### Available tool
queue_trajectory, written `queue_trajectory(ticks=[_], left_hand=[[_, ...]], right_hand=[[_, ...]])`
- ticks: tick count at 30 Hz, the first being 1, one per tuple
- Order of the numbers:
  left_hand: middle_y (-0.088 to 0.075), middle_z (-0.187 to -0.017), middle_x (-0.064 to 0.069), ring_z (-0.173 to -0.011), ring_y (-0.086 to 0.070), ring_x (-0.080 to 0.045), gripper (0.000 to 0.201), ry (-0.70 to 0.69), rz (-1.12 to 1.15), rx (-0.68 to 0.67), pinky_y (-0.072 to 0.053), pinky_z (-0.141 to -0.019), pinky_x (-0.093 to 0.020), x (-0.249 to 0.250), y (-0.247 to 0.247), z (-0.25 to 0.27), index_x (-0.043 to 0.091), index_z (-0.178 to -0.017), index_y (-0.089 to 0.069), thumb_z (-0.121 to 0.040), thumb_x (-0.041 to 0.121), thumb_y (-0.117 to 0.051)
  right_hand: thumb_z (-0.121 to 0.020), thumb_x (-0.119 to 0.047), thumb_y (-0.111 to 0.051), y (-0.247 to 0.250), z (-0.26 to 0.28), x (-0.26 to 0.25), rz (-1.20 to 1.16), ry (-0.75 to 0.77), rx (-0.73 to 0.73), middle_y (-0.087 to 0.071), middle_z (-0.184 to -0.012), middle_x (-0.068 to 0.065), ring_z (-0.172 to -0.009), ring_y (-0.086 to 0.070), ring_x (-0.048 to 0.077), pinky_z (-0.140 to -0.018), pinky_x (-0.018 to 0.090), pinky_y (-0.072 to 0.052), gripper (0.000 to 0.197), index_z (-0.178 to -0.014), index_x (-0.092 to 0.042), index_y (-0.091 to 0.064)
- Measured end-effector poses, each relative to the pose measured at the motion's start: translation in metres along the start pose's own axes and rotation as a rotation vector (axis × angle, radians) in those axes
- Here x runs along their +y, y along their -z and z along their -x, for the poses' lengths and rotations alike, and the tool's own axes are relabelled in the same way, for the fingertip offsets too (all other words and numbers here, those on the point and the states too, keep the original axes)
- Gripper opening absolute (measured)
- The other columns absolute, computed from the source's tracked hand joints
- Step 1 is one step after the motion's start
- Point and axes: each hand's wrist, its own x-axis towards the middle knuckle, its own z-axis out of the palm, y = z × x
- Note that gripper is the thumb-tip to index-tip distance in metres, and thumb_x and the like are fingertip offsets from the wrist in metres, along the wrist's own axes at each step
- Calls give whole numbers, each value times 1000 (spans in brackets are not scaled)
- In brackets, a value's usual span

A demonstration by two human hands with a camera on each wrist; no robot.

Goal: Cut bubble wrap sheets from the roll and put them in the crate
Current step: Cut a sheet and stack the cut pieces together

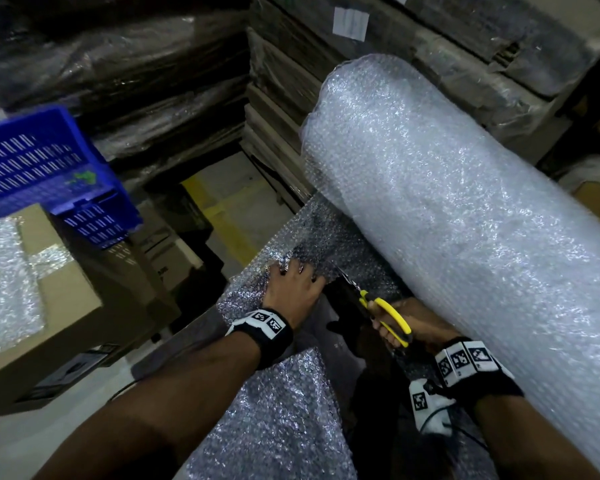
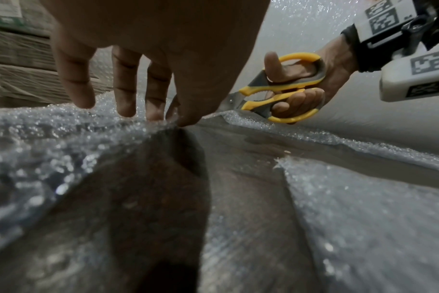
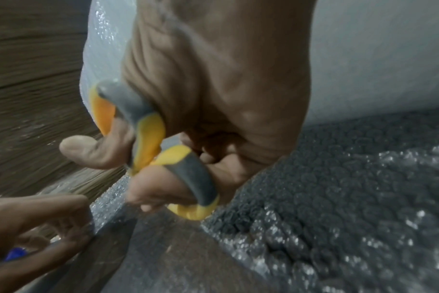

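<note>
Centrally in the head view, a large bubble wrap roll (image 1: 465, 209) runs from upper centre to lower right, its free sheet (image 1: 267, 410) drawn toward the lower centre. The left hand (image 1: 293, 289) lies on the sheet with fingers spread and nearly straight, apparently to hold it taut beside the cut line; the right hand (image 1: 400, 327) has thumb and fingers curled through the yellow scissors (image 1: 385, 315), blades pointing along the roll. The blue crate (image 1: 49, 168) waits at the left edge, on a cardboard box (image 1: 66, 289), well apart from the hands. From the left wrist, the left hand's fingertips (image 2: 125, 111) press into the sheet while its thumb seems to pinch the cut edge; the scissors (image 2: 281, 95) stand just beside it at right, their blades largely hidden. From the right wrist, at frame centre, the right hand (image 3: 213, 99) grips the scissor handles (image 3: 163, 158) nearly closed, with the roll (image 3: 376, 59) behind and the left hand (image 3: 38, 224) steadying the edge at lower left. Judged from this, cutting is under way, the sheet not yet freed.
</note>
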Motion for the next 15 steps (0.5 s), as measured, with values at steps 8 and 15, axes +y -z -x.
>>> queue_trajectory(ticks=[8, 15], left_hand=[[-44, -142, -14, -133, -36, -40, 33, 17, 28, 7, -38, -99, -59, 2, -5, -1, 17, -135, -41, -103, 24, -41], [-52, -135, -12, -126, -45, -38, 35, 19, 19, 69, -44, -93, -56, 3, -8, 0, 18, -132, -47, -99, 29, -47]], right_hand=[[-98, -40, -55, -5, 1, -14, 13, -117, -33, -54, -53, 9, -32, -51, 14, -34, 19, -41, 51, -80, 6, -65], [-96, -43, -57, -5, -2, -23, 53, -74, -21, -53, -59, 11, -36, -50, 13, -37, 19, -41, 50, -82, 5, -64]])
